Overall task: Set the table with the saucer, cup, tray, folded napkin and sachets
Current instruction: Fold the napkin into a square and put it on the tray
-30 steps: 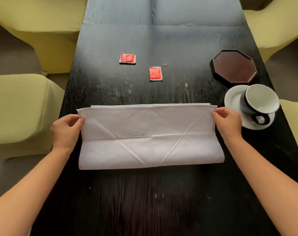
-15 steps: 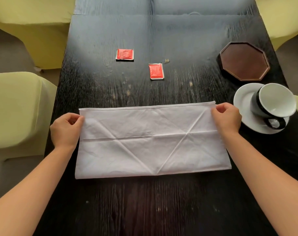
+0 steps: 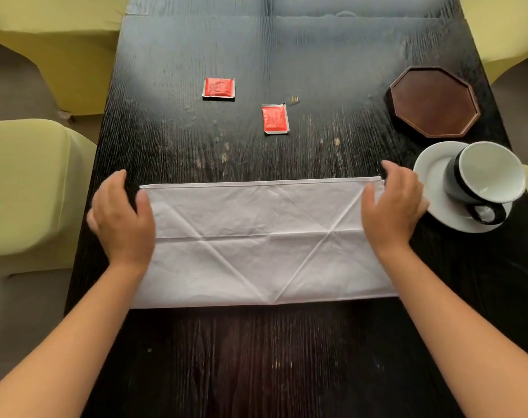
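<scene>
My left hand [image 3: 122,217] and right hand [image 3: 392,208], fingers spread, rest on the short ends of the folded white napkin [image 3: 262,242] at frame centre. Two red sachets [image 3: 219,88] [image 3: 274,118] lie above it; octagonal brown tray [image 3: 434,101] upper right; tipped cup [image 3: 485,179] on saucer [image 3: 434,176] at right.

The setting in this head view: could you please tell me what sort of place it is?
Probably a dining or café-style room: a long dark wooden table, chairs in yellow-green covers along its sides, and a cup lying on a white saucer beside a cloth napkin.
</scene>
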`<state>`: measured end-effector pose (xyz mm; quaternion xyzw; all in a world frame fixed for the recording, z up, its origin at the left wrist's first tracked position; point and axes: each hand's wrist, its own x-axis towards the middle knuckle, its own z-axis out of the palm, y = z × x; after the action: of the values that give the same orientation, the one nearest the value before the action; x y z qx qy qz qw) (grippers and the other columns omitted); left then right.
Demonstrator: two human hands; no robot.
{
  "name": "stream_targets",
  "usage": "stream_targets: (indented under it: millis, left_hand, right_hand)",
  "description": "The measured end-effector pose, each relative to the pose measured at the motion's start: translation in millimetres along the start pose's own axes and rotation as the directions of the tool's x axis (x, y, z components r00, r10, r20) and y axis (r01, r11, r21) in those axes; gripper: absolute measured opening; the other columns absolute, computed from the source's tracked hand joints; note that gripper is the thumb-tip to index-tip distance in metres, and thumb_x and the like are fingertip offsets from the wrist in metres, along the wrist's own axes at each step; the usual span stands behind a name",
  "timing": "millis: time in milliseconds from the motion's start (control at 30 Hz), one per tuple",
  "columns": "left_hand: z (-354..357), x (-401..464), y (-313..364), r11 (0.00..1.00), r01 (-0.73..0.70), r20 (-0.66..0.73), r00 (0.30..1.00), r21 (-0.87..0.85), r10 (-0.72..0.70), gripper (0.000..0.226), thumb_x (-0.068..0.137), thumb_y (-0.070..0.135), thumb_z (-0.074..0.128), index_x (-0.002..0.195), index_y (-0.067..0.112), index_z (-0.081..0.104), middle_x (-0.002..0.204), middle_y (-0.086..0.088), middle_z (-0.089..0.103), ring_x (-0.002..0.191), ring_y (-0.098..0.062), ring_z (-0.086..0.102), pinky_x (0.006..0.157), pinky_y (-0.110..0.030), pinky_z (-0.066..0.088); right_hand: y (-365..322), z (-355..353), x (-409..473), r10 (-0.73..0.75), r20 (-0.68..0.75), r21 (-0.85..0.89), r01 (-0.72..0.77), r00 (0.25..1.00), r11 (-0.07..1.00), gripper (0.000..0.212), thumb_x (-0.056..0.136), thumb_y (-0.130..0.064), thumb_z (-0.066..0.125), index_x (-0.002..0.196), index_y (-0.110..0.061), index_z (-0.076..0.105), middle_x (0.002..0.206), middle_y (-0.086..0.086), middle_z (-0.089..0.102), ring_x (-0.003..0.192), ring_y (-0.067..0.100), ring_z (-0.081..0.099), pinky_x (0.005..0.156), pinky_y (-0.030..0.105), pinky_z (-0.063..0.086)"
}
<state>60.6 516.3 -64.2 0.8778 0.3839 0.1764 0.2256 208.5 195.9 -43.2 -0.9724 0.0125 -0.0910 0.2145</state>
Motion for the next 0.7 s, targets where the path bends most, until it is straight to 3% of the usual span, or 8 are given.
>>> stream_targets:
  millis: [100, 167, 300, 467, 533, 700]
  left_hand:
    - [11.2, -51.3, 40.1, 0.938, -0.341, 0.138, 0.934, 0.065, 0.330, 0.056, 0.094, 0.033, 0.031, 0.146, 0.013, 0.024, 0.155, -0.008, 0.018, 0.144, -0.024, 0.015, 0.113, -0.049, 0.003]
    - [26.6, -91.8, 64.5, 0.879, -0.475, 0.289, 0.849, 0.049, 0.443, 0.056, 0.093, 0.034, 0.029, 0.146, 0.019, 0.021, 0.154, -0.005, 0.012, 0.143, -0.020, 0.012, 0.112, -0.050, 0.001]
    - [48.2, -130.6, 60.8, 0.868, -0.471, 0.501, 0.795, 0.155, 0.342, 0.055, 0.092, 0.041, 0.019, 0.146, 0.032, 0.012, 0.156, 0.000, 0.004, 0.146, -0.022, 0.008, 0.114, -0.051, 0.002]
    - [39.7, -118.4, 21.3, 0.804, -0.570, 0.552, 0.731, 0.171, 0.401, 0.061, 0.086, 0.051, 0.029, 0.144, 0.032, 0.021, 0.154, -0.001, 0.013, 0.143, -0.021, 0.014, 0.112, -0.044, 0.008]
    - [29.8, -111.4, 1.5, 0.836, -0.515, 0.545, 0.763, 0.188, 0.347, 0.064, 0.085, 0.053, 0.028, 0.145, 0.033, 0.017, 0.155, 0.001, 0.010, 0.143, -0.019, 0.011, 0.113, -0.043, 0.008]
    - [-4.1, -93.1, -46.4, 0.863, -0.414, 0.530, 0.820, 0.289, 0.215, 0.071, 0.083, 0.053, 0.024, 0.146, 0.019, 0.023, 0.156, -0.012, 0.017, 0.144, -0.029, 0.017, 0.112, -0.052, 0.017]
  right_hand:
    - [-35.6, 9.3, -55.9, -0.365, 0.083, -0.033, 0.369, 0.927, 0.929, 0.051, 0.090, -0.025, 0.045, 0.139, -0.014, 0.042, 0.147, 0.011, 0.041, 0.139, 0.029, 0.033, 0.110, 0.053, 0.019]
    - [-56.6, 22.0, -95.1, -0.444, 0.258, -0.012, 0.463, 0.858, 0.886, 0.053, 0.091, -0.028, 0.037, 0.142, -0.016, 0.037, 0.152, 0.007, 0.032, 0.142, 0.027, 0.024, 0.113, 0.054, 0.009]
    - [-43.8, 41.5, -131.2, -0.338, 0.520, -0.100, 0.449, 0.784, 0.888, 0.057, 0.095, -0.034, 0.022, 0.149, -0.022, 0.010, 0.159, -0.001, 0.006, 0.144, 0.017, -0.008, 0.115, 0.048, -0.010]
    - [-8.6, 37.7, -116.6, -0.348, 0.557, -0.140, 0.499, 0.754, 0.855, 0.065, 0.088, -0.048, 0.012, 0.147, -0.024, -0.004, 0.154, -0.007, -0.010, 0.143, 0.013, -0.011, 0.115, 0.045, -0.010]
    - [14.3, 30.1, -105.2, -0.309, 0.545, -0.178, 0.467, 0.780, 0.866, 0.067, 0.087, -0.051, 0.009, 0.144, -0.025, -0.014, 0.154, -0.008, -0.017, 0.143, 0.011, -0.014, 0.114, 0.041, -0.014]
    - [74.4, -2.4, -78.2, -0.157, 0.476, -0.312, 0.334, 0.865, 0.889, 0.068, 0.086, -0.052, 0.007, 0.143, -0.018, -0.009, 0.153, -0.005, -0.011, 0.144, 0.010, -0.004, 0.117, 0.048, -0.003]
